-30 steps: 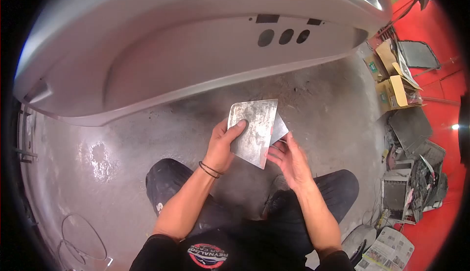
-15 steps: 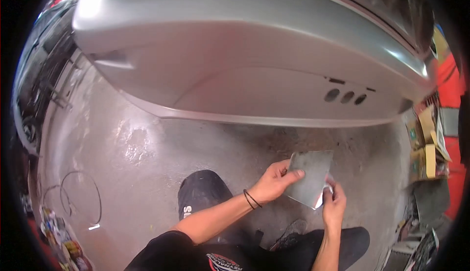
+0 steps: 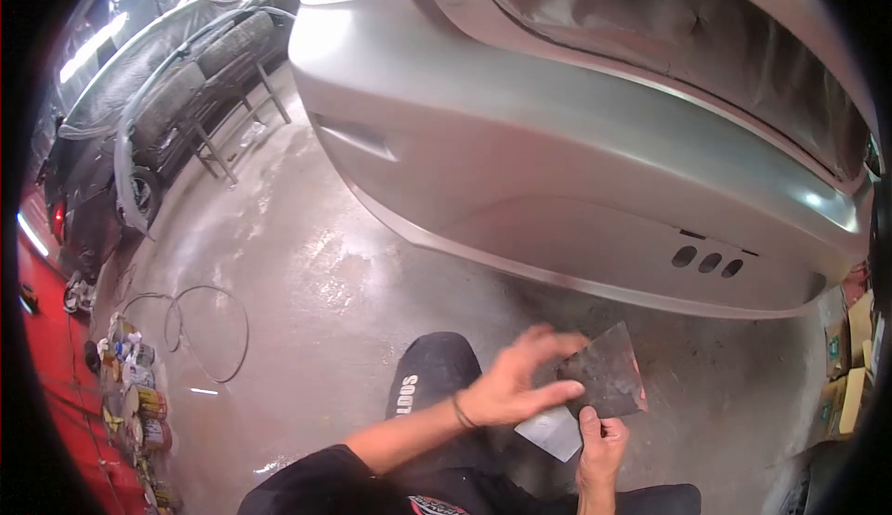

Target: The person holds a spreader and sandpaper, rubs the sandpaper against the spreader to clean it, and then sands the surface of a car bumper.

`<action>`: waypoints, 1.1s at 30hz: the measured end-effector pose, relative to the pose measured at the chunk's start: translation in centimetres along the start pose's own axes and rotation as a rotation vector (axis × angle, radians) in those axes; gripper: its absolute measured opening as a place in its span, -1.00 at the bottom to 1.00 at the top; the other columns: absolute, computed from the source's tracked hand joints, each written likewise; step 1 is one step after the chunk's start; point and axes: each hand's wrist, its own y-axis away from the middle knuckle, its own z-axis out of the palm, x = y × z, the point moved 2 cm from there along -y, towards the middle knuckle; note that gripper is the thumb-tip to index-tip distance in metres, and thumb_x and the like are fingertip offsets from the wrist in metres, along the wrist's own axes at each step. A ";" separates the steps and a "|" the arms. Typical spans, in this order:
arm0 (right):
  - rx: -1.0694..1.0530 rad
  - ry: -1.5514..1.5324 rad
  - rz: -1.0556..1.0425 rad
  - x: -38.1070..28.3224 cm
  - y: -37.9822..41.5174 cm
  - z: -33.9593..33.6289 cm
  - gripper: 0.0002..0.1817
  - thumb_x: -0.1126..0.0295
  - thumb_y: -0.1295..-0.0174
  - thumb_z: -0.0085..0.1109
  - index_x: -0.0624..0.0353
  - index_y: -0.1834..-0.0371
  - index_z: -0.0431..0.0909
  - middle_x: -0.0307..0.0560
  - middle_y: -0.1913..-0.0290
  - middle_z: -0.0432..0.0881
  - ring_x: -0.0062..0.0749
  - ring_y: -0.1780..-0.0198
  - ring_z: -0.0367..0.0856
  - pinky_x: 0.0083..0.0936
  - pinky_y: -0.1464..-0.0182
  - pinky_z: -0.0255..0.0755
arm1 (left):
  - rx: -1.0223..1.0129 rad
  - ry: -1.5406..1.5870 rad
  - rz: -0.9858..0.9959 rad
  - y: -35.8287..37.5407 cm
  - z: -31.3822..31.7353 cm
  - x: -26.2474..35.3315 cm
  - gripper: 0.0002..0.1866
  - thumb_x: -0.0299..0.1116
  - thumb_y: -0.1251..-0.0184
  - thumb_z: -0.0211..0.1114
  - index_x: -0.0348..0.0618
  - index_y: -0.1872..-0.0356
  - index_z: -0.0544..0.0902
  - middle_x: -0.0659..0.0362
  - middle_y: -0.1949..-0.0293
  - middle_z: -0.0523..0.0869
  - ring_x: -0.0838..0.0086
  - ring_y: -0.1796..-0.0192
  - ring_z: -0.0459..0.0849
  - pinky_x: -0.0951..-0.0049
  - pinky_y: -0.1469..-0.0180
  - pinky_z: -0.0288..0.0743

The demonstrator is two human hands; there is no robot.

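Lettering (image 3: 403,396) “LDOS” on trousers (image 3: 442,366), left fingers (image 3: 552,346) spread, right fingers (image 3: 613,431) pinching dark sheet (image 3: 613,366)

My left hand (image 3: 520,383) is spread, its thumb (image 3: 556,392) pointing across above my right hand (image 3: 602,445), the blurred fingers (image 3: 539,343) stretching out higher with a wide gap between. Behind that hand, my left wrist (image 3: 460,413) runs nearly straight into the forearm (image 3: 409,439), slanting down and away. My right thumb (image 3: 588,420) points upward, pinching with bent fingers beside it; below the hand, my right forearm (image 3: 596,499) drops steeply.
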 end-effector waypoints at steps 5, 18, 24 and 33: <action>0.038 0.155 -0.074 -1.7 -0.7 1.2 -0.63 0.35 -0.45 0.45 0.33 0.50 0.59 -0.38 0.46 0.55 -0.71 0.37 0.39 -0.53 0.35 0.22 | 0.569 -0.811 0.326 -5.0 -15.7 4.9 -0.34 -0.32 -0.58 0.35 -0.40 -0.58 0.39 -0.27 -0.57 0.46 -0.15 -0.63 0.41 -0.01 -0.59 0.33; 0.101 0.230 -0.049 -3.9 -0.1 0.5 -0.61 0.25 -0.44 0.49 0.40 0.39 0.71 -0.31 0.49 0.63 -0.66 0.41 0.43 -0.51 0.36 0.30 | 0.725 -1.480 0.103 -19.7 -24.9 5.7 -0.09 0.26 -0.66 0.06 -0.34 -0.68 0.27 -0.32 -0.68 0.25 -0.19 -0.76 0.13 -0.36 -0.70 -0.07; 0.047 0.327 -0.113 -4.1 0.2 0.3 -0.66 0.24 -0.41 0.50 0.39 0.26 0.78 -0.07 0.47 0.73 -0.52 0.44 0.52 -0.40 0.34 0.41 | 0.350 -1.323 0.527 -20.4 -6.9 10.0 -0.30 0.09 -0.71 0.11 -0.38 -0.49 0.50 -0.29 -0.47 0.57 -0.18 -0.58 0.44 -0.13 -0.65 0.22; 0.053 0.483 -0.131 -2.5 -0.1 0.6 -0.63 0.21 -0.39 0.50 0.40 0.29 0.79 0.15 0.44 0.75 -0.28 0.44 0.64 -0.24 0.32 0.48 | 0.262 -1.108 0.827 -26.2 7.8 10.7 -0.24 0.14 -0.54 0.31 -0.52 -0.29 0.57 -0.33 -0.38 0.62 -0.19 -0.46 0.57 -0.05 -0.53 0.41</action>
